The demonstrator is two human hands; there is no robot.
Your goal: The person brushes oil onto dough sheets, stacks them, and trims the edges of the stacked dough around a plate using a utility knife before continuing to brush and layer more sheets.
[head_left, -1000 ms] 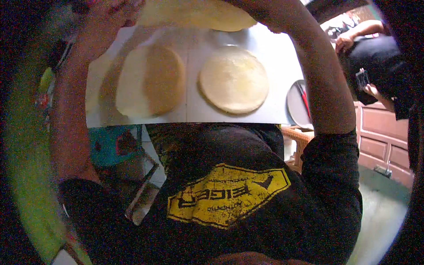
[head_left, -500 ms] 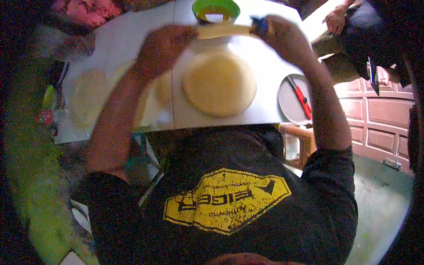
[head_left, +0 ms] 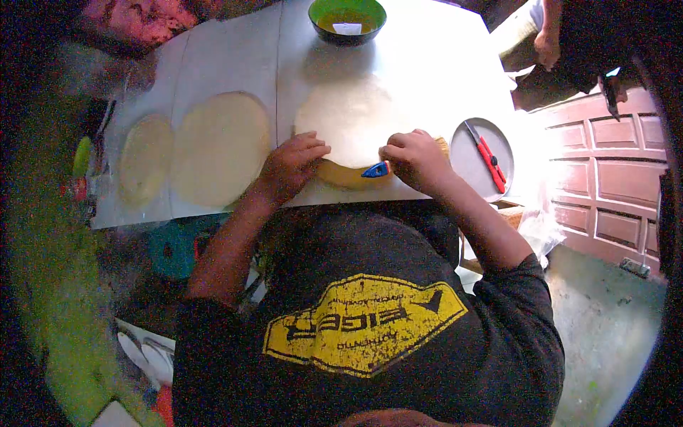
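Note:
A pale round sheet (head_left: 348,117) lies over a tan round stack (head_left: 348,176), whose front edge shows below it. My left hand (head_left: 293,164) pinches the sheet's near left edge with bent fingers. At the near right edge is my right hand (head_left: 418,160), closed, with a small blue tool (head_left: 376,169) sticking out from its fingers toward the left. The kind of tool is not clear. To the left, two more pale round sheets (head_left: 222,149) lie flat on the white table (head_left: 228,50).
A green bowl (head_left: 348,20) with yellowish contents stands at the far side. On the right, a round grey tray (head_left: 462,167) holds a red cutter knife (head_left: 489,160). Another person's hand (head_left: 547,48) hangs at the upper right. A panelled door (head_left: 605,164) is behind.
Both hands have come back toward me from the far side, bringing the raised pale sheet down over the stack. The sheets on the left are no longer covered by my left arm.

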